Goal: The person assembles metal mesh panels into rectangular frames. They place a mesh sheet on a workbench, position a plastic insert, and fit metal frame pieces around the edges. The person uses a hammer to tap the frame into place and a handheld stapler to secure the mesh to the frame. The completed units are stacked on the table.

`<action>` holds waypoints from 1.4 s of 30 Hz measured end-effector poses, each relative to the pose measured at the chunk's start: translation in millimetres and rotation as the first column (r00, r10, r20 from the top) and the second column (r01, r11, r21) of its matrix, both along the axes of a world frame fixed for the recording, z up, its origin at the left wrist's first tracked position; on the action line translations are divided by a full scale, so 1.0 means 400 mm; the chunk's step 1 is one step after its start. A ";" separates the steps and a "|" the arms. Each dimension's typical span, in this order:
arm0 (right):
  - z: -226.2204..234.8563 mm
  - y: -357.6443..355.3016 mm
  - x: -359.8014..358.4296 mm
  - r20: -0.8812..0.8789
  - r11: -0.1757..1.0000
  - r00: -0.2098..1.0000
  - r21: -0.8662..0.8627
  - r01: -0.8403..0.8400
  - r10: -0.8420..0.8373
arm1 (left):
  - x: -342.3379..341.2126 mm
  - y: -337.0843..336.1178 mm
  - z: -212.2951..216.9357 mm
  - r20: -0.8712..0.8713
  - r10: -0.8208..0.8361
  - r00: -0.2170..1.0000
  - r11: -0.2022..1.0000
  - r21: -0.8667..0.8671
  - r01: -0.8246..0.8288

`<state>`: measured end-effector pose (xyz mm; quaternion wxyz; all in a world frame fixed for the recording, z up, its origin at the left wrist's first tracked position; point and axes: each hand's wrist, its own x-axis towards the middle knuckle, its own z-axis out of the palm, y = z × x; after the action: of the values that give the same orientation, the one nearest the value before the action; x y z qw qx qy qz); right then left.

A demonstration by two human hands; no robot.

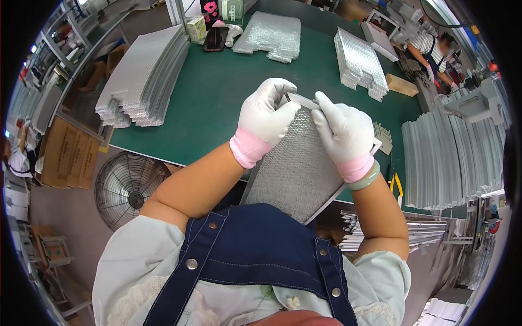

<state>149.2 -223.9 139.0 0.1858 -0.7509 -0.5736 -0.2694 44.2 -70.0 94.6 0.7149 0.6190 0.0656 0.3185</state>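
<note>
A grey mesh panel (pixel 296 163) with pale edging along its sides leans from my lap over the near table edge. At its far end lies a short white frame strip (pixel 302 101). My left hand (pixel 266 111), in a white glove with a pink cuff, pinches the strip's left end between thumb and curled fingers. My right hand (pixel 345 127), gloved the same way, has thumb and fingers closed at the strip's right end. A white corner of framing (pixel 376 145) shows beside that hand's palm; whether it is held cannot be made out.
On the green table (pixel 217 98) stand a tall mesh-sheet stack (pixel 144 76), silvery sheet piles (pixel 270 35) (pixel 361 62), a phone (pixel 216 39) and a wooden block (pixel 401 85). White strips (pixel 451 157) and yellow-handled pliers (pixel 395 182) lie right. A floor fan (pixel 132 190) stands left; another person (pixel 435 51) works far right.
</note>
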 end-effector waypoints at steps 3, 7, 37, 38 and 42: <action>0.000 0.000 0.004 -0.051 1.000 0.999 -0.019 -0.001 0.000 | 0.006 0.013 -0.007 0.023 -0.046 0.999 0.998 -0.031 0.046; 0.000 -0.011 0.032 0.106 0.953 0.982 0.245 -0.175 0.153 | 0.014 0.038 -0.004 0.108 0.017 0.994 0.996 0.081 -0.026; -0.378 0.398 0.045 -0.156 0.548 0.598 -0.622 0.559 -0.786 | 0.156 0.339 -0.347 -0.539 0.135 0.832 0.908 0.404 0.114; -0.381 0.417 0.043 -0.146 0.527 0.581 -0.633 0.566 -0.800 | 0.152 0.339 -0.342 -0.537 0.119 0.835 0.915 0.386 0.118; -0.344 0.409 0.041 -0.209 0.526 0.550 -0.674 0.519 -0.809 | 0.144 0.362 -0.356 -0.513 0.041 0.857 0.935 0.323 0.149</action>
<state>165.5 -60.5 1.6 -0.0143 -0.9765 -0.2074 0.0565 101.7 74.7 -47.9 0.5582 0.8003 0.1773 0.1285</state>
